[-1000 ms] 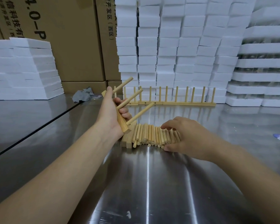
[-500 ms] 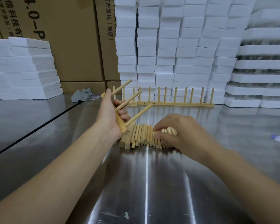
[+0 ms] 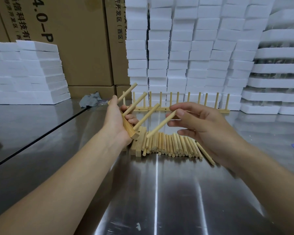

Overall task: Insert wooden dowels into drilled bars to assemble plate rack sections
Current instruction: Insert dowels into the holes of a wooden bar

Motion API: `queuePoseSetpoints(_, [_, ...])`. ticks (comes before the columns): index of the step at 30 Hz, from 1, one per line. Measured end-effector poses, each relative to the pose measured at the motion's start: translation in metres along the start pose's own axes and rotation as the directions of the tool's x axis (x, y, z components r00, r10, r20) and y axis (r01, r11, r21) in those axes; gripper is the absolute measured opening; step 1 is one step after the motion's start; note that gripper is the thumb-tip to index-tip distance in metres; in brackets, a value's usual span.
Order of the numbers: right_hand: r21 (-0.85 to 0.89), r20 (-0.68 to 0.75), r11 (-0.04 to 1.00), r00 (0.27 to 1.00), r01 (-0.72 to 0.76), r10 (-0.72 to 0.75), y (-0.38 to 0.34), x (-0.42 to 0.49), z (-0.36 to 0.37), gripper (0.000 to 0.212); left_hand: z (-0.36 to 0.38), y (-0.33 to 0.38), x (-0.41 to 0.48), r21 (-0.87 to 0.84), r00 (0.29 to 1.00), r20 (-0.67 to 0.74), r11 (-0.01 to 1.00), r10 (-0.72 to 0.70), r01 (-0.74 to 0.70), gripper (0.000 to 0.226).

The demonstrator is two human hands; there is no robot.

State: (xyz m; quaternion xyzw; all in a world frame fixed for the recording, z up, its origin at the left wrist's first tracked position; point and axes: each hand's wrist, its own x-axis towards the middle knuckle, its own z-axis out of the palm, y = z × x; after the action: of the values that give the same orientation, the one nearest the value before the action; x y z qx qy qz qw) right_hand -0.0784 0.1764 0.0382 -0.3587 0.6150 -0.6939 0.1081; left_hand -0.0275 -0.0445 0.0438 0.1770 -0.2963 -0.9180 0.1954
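In the head view, the left hand [image 3: 115, 122] gripped a pale drilled wooden bar [image 3: 129, 128] tilted above the shiny steel table [image 3: 159, 192], three round dowels [image 3: 137, 102] standing in it; the right hand [image 3: 202, 122] pinched a loose wooden dowel [image 3: 160, 124] between thumb and fingertips, near the bar, over the heap of spare dowels [image 3: 170, 144]. Behind, a brown cardboard carton [image 3: 78, 48] read "4.0-P" in black; the neighbouring carton [image 3: 116, 53] bore "(西区)".
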Motion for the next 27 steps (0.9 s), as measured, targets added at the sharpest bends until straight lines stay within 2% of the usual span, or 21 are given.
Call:
queuePoseSetpoints(5, [0.106,-0.050,0.987,0.990,-0.124,0.130,0.004,0.001,0.006,0.025,0.001,-0.001,0.000,0.032,0.999,0.044,0.999,-0.014,0.012,0.061])
queuePoseSetpoints(7, [-0.025,-0.085,0.990,0.987,-0.135,0.133,0.006,0.000,0.007,0.027,0.002,-0.002,-0.001,0.049,0.998,0.065,0.999,-0.024,0.021,0.057])
queuePoseSetpoints(9, [-0.156,-0.045,0.980,0.991,-0.128,0.122,0.010,-0.001,0.007,0.028,0.003,-0.002,-0.003,0.075,0.995,0.092,0.997,-0.037,0.030,0.055])
queuePoseSetpoints(11, [-0.234,0.018,0.963,0.990,-0.134,0.142,0.012,-0.003,0.009,0.024,0.004,-0.002,-0.005,0.115,0.991,0.125,0.992,-0.056,0.042,0.054])
queuePoseSetpoints(13, [-0.339,0.014,0.931,0.988,-0.137,0.151,0.014,-0.004,0.011,0.015,0.006,-0.003,-0.007,0.149,0.986,0.154,0.988,-0.070,0.047,0.052])
queuePoseSetpoints(15, [-0.545,-0.049,0.831,0.994,-0.113,0.103,0.017,-0.004,0.009,0.008,0.007,-0.004,-0.009,0.186,0.981,0.182,0.982,-0.067,0.033,0.049])
queuePoseSetpoints(17, [-0.731,-0.046,0.679,0.998,-0.069,0.051,0.020,-0.004,0.007,0.007,0.007,-0.005,-0.010,0.243,0.978,0.200,0.970,-0.064,0.014,0.046])
queuePoseSetpoints(19, [-0.771,-0.028,0.635,0.998,-0.059,0.060,0.021,-0.005,0.007,0.004,0.007,-0.007,-0.011,0.273,0.978,0.201,0.962,-0.061,0.004,0.046])
queuePoseSetpoints(22, [-0.776,0.035,0.630,0.995,-0.032,0.093,0.020,-0.008,0.008,0.008,0.008,-0.011,-0.011,0.242,0.984,0.175,0.970,-0.027,-0.016,0.046])
queuePoseSetpoints(24, [-0.734,0.082,0.679,0.991,-0.012,0.107,0.020,-0.008,0.013,0.005,0.009,-0.014,-0.010,0.220,0.988,0.155,0.975,0.002,-0.036,0.047])
queuePoseSetpoints(27, [-0.622,0.142,0.782,0.988,0.036,0.067,0.022,-0.009,0.022,0.026,0.009,-0.019,-0.005,0.273,0.991,0.125,0.958,0.051,-0.084,0.046])
